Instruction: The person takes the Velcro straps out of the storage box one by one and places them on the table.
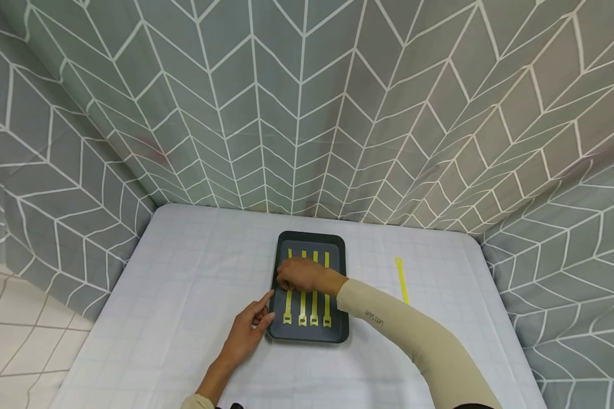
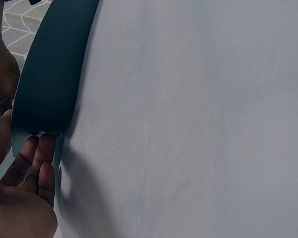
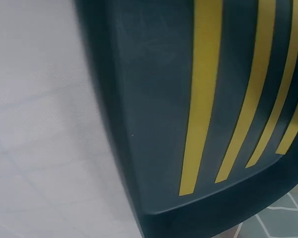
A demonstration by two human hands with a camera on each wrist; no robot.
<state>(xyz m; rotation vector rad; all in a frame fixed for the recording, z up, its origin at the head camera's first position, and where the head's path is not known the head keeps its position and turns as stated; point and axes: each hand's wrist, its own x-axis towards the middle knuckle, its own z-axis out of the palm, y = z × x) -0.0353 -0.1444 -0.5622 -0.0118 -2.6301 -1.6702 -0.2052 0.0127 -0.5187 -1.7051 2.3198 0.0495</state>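
Note:
My right hand (image 1: 299, 274) reaches across the dark tray (image 1: 309, 339), its curled fingers down at the leftmost yellow hook-and-loop cable tie (image 1: 287, 309); the fingertips are partly hidden. Several such ties lie side by side lengthwise in the tray, slotted heads toward me. In the right wrist view, the plain ends of the ties (image 3: 203, 99) lie flat on the tray floor, with the fingers outside the picture. At the tray's near left side, my left hand (image 1: 248, 325) holds the rim. Its fingers (image 2: 42, 158) press on the outer wall in the left wrist view.
One more yellow tie (image 1: 401, 278) lies on the white cloth (image 1: 194, 272) right of the tray, partly covered by my right sleeve (image 1: 414, 335). Grey patterned curtains (image 1: 317, 113) hang behind the table and along both sides.

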